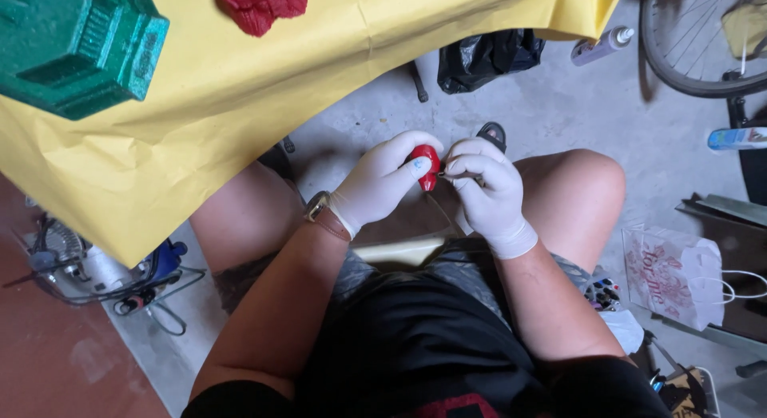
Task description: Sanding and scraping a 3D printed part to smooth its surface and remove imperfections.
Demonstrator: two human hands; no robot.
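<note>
Concrete floor [551, 106] lies open between the knees, bounded above by the yellow paper's [264, 90] hanging edge. Gloved left hand [383, 182] grips a small red piece [427, 166]; gloved right hand [487, 190], touching it, pinches a thin tool [444, 175].

A single head-worn camera looks steeply down from above the seated person's chest, close to the body. It faces forward toward twelve o'clock, over the lap and bare knees to the grey concrete floor [559, 106]. The yellow paper table cover [240, 90] fills eleven o'clock, and a spoked bicycle wheel [687, 42] sits at one o'clock. No second view shares the scene.
</note>
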